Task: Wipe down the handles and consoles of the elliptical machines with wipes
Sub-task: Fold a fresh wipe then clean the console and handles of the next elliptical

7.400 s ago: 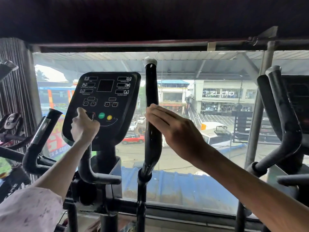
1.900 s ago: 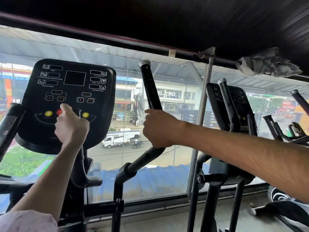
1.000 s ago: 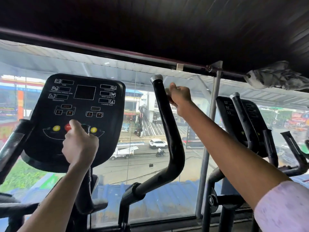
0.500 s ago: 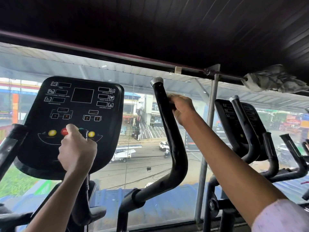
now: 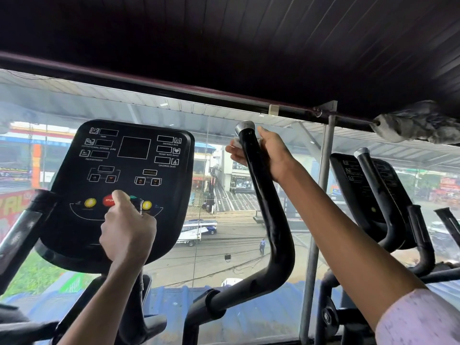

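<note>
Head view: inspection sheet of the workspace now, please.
Surface: console dark, displays blank.
Job's things: white wipe wrapped on the upper right handle just under its silver cap.
Clutter: grey rag draped on the overhead rail.
Hands: right hand grips the wipe round the handle; left hand grips the fixed grip before the console.
Cables: nothing seen indoors.
Surroundings: second elliptical to the right; window onto a street.

The right hand (image 5: 272, 155) wraps a white wipe (image 5: 235, 143) round the top of the black moving handle (image 5: 267, 207), while the left hand (image 5: 128, 232) grips the fixed bar (image 5: 137, 204) before the console (image 5: 129, 170).
</note>
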